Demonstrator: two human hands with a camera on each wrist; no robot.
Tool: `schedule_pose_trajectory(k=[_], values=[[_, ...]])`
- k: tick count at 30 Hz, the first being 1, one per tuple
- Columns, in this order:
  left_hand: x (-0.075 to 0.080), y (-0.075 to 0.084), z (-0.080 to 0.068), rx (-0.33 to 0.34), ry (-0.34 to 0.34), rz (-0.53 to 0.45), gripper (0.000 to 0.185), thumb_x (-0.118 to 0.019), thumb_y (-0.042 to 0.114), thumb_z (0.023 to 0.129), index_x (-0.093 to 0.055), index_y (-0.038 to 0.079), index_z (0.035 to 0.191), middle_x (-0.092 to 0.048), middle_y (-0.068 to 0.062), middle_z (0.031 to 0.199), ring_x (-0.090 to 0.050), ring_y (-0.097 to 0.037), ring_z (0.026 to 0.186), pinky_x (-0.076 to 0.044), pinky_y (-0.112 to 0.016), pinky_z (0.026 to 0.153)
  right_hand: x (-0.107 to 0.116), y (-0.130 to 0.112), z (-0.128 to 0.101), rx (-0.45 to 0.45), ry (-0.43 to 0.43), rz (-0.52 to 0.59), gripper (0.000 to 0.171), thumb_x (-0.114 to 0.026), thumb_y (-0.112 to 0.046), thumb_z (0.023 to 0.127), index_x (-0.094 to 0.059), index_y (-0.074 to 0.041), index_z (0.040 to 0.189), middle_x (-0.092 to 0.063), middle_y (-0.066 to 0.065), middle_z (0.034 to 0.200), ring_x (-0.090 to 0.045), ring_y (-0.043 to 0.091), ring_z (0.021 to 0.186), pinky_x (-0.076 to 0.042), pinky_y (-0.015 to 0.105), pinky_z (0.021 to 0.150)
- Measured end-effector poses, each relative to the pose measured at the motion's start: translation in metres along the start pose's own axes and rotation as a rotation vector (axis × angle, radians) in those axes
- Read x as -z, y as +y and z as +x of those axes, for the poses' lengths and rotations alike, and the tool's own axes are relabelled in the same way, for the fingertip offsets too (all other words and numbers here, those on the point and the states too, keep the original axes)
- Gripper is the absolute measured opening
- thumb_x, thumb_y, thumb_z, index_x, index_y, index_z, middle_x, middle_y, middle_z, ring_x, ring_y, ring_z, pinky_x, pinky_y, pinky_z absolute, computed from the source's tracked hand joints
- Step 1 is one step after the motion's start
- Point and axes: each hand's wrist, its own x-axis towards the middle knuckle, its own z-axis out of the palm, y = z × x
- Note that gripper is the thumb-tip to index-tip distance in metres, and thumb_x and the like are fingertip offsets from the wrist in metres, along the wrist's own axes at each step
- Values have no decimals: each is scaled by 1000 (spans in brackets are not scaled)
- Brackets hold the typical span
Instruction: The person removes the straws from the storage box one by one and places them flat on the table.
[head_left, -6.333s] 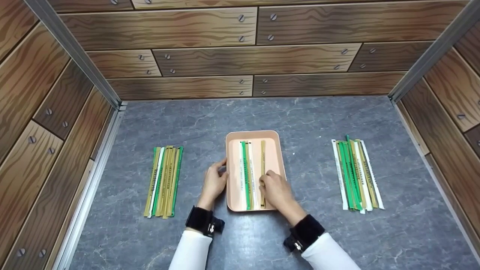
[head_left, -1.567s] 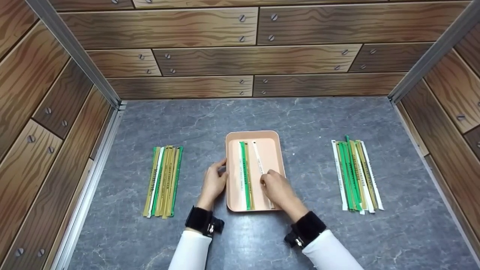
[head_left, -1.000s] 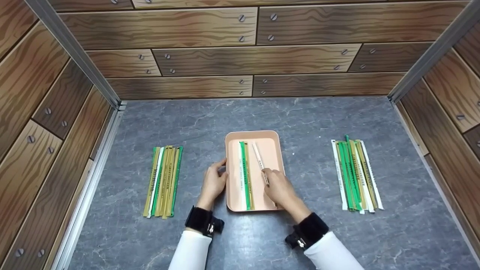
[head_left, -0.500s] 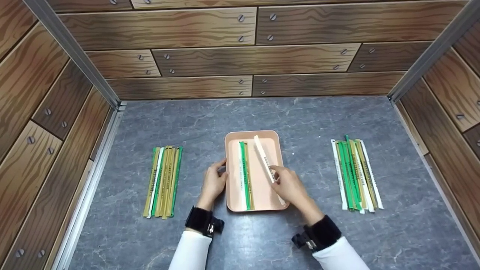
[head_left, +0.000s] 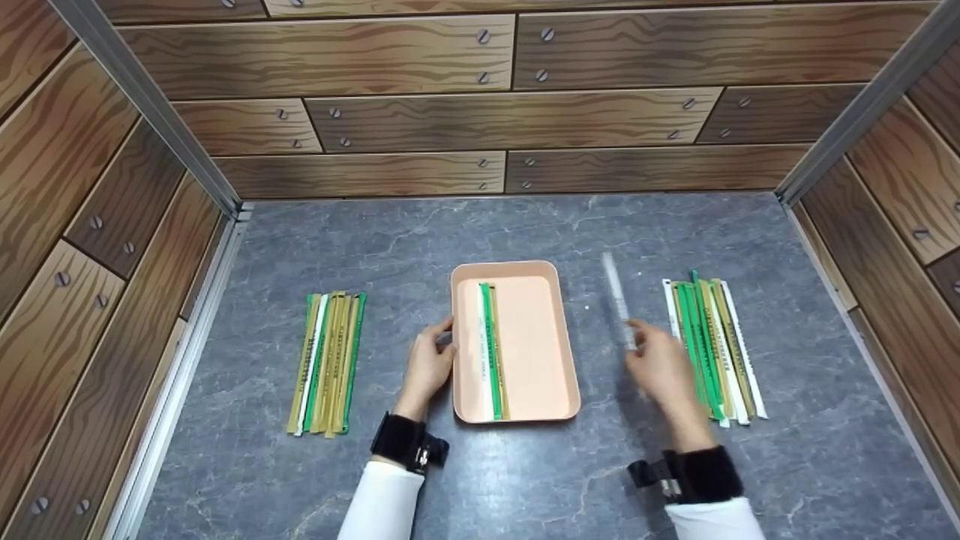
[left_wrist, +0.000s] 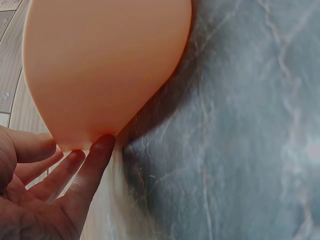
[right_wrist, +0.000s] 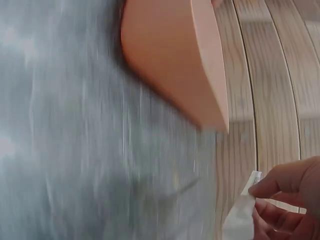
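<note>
A shallow peach tray (head_left: 536, 409) lies mid-table. In its left half are three slim stick packets side by side: a white one (head_left: 486, 375), a green one (head_left: 490, 330) and a gold one (head_left: 502, 367). My left hand (head_left: 430, 365) touches the tray's left side; its fingertips meet the outer wall in the left wrist view. To the right of the tray, my right hand (head_left: 664, 367) pinches a white stick packet (head_left: 615, 281) above the table, blurred by motion. The right wrist view shows that packet (right_wrist: 240, 220) between thumb and fingers.
A row of gold, green and white stick packets (head_left: 326, 367) lies to the left of the tray. Another row of stick packets (head_left: 712, 345) lies at the right, partly behind my right hand. Wood-patterned walls (head_left: 420, 124) bound the table at the back and sides.
My right hand has lifted the white stick packet out of the tray and carried it right, toward the right row. The tray's right half held a gold packet earliest. My left hand stays put.
</note>
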Motion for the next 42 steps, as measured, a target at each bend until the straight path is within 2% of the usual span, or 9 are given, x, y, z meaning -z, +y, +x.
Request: schedule_pose_trajectory(k=[4, 14, 20, 25, 28, 30, 35, 38, 42], values=[[0, 0, 0, -7, 3, 5, 48, -58, -11, 87, -58, -1, 134, -63, -18, 122, -68, -25, 90, -55, -35, 78, 21, 29, -3, -87, 54, -97, 52, -60, -1, 79, -58, 2, 131, -66, 21, 100, -64, 38, 84, -50, 52, 64], [0, 0, 0, -14, -4, -11, 47, -58, -9, 88, -58, -2, 134, -63, -18, 122, -67, -27, 95, -55, -36, 80, 54, 79, -10, -371, -29, -147, 57, -51, -7, 88, -46, -3, 145, -59, 25, 119, -58, 47, 96, -46, 50, 59], [1, 1, -1, 10, -17, -6, 46, -58, -6, 91, -56, 0, 137, -62, -17, 124, -66, -28, 98, -55, -36, 79, 61, 94, -11, -439, -62, -145, 58, -52, -8, 90, -43, -6, 147, -61, 26, 114, -59, 41, 82, -43, 45, 57], [1, 0, 0, 5, -15, 1, 47, -58, -7, 90, -57, 1, 136, -63, -16, 124, -67, -27, 98, -55, -36, 79, 59, 96, -7, -441, -50, -157, 56, -49, -10, 92, -43, -6, 147, -47, 29, 136, -52, 54, 104, -43, 64, 73], [1, -1, 0, -6, -6, 14, 46, -59, -7, 90, -58, 1, 135, -63, -16, 122, -67, -27, 96, -55, -36, 79, 55, 91, -3, -405, -19, -155, 53, -47, -10, 93, -46, -5, 146, -39, 28, 144, -45, 56, 115, -41, 69, 80], [1, 0, -1, -7, -3, 17, 46, -59, -7, 89, -58, 1, 135, -64, -16, 122, -67, -27, 96, -55, -36, 79, 48, 82, -1, -345, 11, -137, 50, -49, -10, 92, -50, -3, 142, -41, 29, 142, -45, 55, 117, -42, 68, 81], [0, 0, 0, -4, 5, 21, 47, -59, -7, 89, -59, 2, 134, -64, -16, 122, -67, -27, 98, -55, -37, 80, 18, 45, 5, -58, 105, -66, 38, -60, -1, 87, -63, 5, 124, -59, 31, 118, -59, 47, 101, -49, 58, 76], [0, -1, 0, -5, 6, 19, 47, -59, -8, 88, -59, 1, 134, -63, -17, 123, -66, -28, 101, -55, -36, 81, -6, 18, 7, 110, 106, -24, 33, -65, 4, 83, -66, 7, 116, -63, 27, 105, -64, 41, 90, -53, 53, 75], [0, 0, 0, -8, 2, 11, 48, -59, -9, 87, -59, 0, 134, -63, -17, 123, -66, -28, 101, -55, -36, 82, -37, -21, 6, 238, 28, 7, 29, -66, 5, 84, -69, 5, 113, -64, 19, 102, -65, 34, 88, -55, 46, 76]])
